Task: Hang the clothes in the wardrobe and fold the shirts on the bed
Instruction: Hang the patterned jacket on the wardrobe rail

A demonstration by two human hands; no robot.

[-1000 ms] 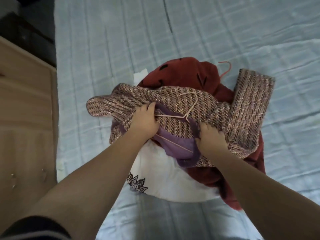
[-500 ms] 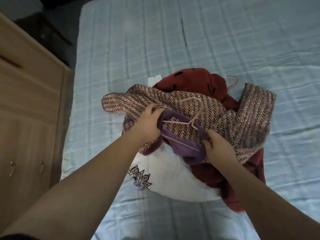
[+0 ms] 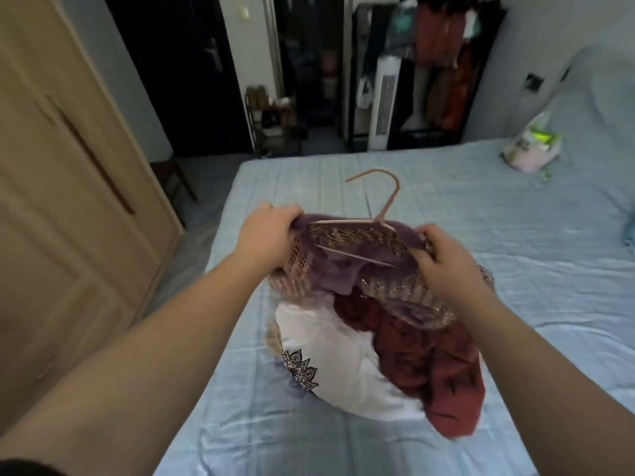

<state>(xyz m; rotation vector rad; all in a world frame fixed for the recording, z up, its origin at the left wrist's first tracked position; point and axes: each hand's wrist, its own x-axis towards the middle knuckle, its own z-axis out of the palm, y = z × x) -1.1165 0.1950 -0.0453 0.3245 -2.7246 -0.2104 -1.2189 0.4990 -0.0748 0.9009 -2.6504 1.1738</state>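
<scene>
Both closed: left hand [image 3: 266,237] and right hand [image 3: 443,257] pinching tweed jacket [image 3: 360,235] shoulders on hanger [image 3: 372,214]. Long axis left-right. Wardrobe [image 3: 62,173] probably leftward, nearer left hand.

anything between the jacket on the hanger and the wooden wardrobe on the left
Nothing visible. Both hands, left hand and right hand, hold the tweed jacket on its hanger; only open floor separates it from the wardrobe.

A tall light-wood cabinet [image 3: 58,187] is filling the left side. Beyond the pale blue quilted bedspread [image 3: 515,235], a dark doorway [image 3: 178,70] is gaping in the grey wall, and a white slatted tower fan [image 3: 385,104] is standing beside an open black clothes rack [image 3: 443,63] under dim light.
</scene>
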